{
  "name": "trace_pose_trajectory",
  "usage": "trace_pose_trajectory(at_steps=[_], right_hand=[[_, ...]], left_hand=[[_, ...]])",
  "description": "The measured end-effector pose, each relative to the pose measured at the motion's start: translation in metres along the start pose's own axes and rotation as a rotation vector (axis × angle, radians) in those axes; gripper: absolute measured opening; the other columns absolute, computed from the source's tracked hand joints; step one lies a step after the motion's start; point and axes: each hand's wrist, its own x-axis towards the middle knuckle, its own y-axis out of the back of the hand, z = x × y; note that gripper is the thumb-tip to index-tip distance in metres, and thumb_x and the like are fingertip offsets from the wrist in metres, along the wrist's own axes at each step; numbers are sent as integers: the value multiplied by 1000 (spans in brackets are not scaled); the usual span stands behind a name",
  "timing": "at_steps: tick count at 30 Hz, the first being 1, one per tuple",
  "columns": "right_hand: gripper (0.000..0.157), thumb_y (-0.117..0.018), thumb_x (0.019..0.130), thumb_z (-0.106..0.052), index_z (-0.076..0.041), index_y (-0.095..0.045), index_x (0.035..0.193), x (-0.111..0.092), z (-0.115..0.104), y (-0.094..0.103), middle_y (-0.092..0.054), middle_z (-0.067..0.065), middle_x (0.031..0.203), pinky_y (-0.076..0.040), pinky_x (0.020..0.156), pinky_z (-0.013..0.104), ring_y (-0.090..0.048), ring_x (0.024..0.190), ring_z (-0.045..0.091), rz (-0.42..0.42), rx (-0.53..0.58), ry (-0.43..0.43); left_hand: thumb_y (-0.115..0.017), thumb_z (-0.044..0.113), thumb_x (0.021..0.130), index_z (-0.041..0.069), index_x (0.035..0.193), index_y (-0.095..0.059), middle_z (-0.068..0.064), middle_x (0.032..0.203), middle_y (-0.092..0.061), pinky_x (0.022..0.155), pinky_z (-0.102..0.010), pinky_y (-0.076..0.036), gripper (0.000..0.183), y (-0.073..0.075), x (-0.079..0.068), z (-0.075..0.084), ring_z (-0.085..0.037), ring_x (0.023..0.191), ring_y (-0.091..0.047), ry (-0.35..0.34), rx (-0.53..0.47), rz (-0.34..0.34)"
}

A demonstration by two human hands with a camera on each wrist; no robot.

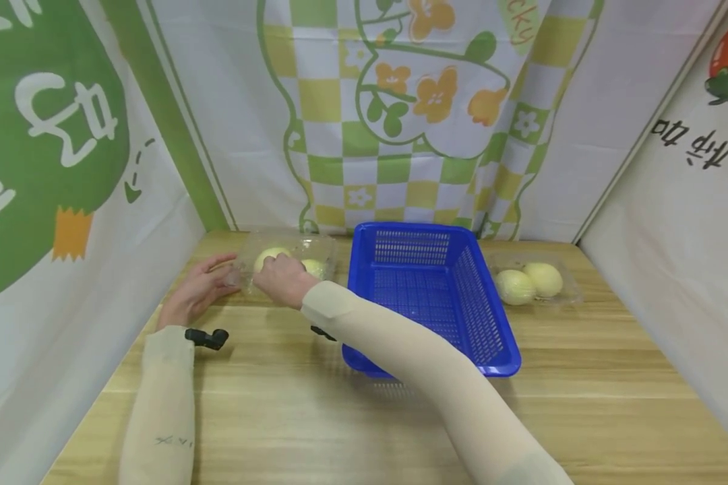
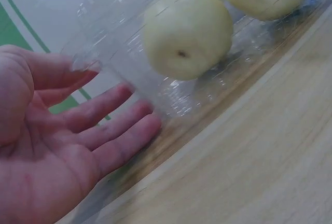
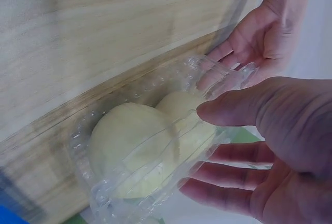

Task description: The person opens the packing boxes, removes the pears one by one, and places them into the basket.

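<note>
While reaching across with the right hand [image 1: 285, 279], touches the top of the clear box [image 2: 176, 97]: thumb out, fingers fairly straight and spread, no closed grip seen. At the box's left end, touches with the left hand [image 1: 203, 286], lower fingers loosely straight; cannot tell if pinching the edge between thumb and index. Box on the table [image 1: 267, 404], centre-left of head frame, two fruits [image 3: 132, 149] inside, side by side. Cannot tell if latched. Next right, mid-frame: blue basket [image 1: 479, 303]. Right of that: second box [image 1: 567, 296], also with two fruits.

Risks, as judged: could skid or tip if lifted by one end, given so light a hold; could buckle from hard thumb pressure, plastic looking thin; could spring open and roll a fruit out if jerked; could bump the basket with the right forearm [image 1: 400, 337], given the crossing above.
</note>
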Motion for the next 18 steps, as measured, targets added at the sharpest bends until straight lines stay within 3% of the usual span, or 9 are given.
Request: trace_pose_trajectory(at_steps=[4, 10, 18], right_hand=[[26, -46, 95, -16, -22, -60, 116, 1, -4, 1, -59, 6, 110, -52, 65, 32, -56, 91, 20, -6, 14, -4], [27, -47, 93, -13, -18, -61, 115, 2, -13, 3, -58, 9, 108, -54, 59, 39, -55, 92, 26, -70, 34, -49], [28, -47, 94, -14, -22, -60, 117, 2, -17, 3, -57, 11, 115, -55, 57, 42, -55, 99, 29, -49, -1, -47]], left_hand=[[-51, 14, 94, 10, 145, -26, -19, 145, -29, 96, -39, -43, 57, 2, -4, 0, -27, 122, -46, -18, -13, -43], [-49, 10, 95, 7, 147, -20, -25, 147, -22, 92, -39, -46, 59, 1, -8, 1, -19, 113, -54, -33, -11, -92], [-45, 3, 95, 8, 148, -16, -24, 149, -16, 94, -43, -44, 61, 5, -9, 2, -18, 117, -52, -50, -41, -197]])
